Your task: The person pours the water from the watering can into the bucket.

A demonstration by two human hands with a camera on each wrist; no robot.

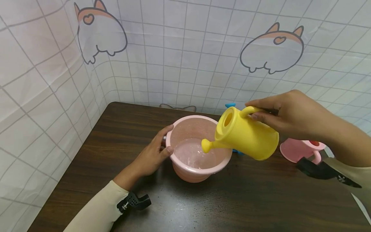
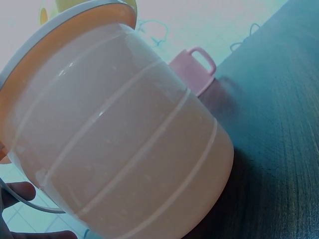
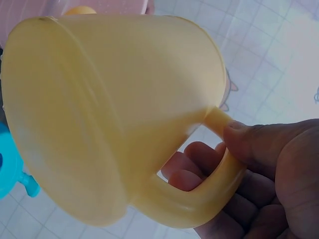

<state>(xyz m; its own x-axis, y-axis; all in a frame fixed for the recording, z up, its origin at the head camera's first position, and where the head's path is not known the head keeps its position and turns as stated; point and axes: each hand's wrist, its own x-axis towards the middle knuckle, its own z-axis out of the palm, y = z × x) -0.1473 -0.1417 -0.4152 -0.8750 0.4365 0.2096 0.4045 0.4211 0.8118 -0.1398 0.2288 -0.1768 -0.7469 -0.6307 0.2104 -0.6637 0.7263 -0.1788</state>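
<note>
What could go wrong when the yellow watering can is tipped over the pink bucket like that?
Two or three things, maybe. The yellow watering can hangs from its handle in just the right hand, so it could slip and drop. Its spout points into the pink bucket, which has water in it, so some might splash out. And if the left hand pulls the bucket's rim, it might tip onto the table.

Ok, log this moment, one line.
left hand: holds pink bucket | right hand: grips tilted yellow watering can, spout over bucket | bucket: water inside
</note>
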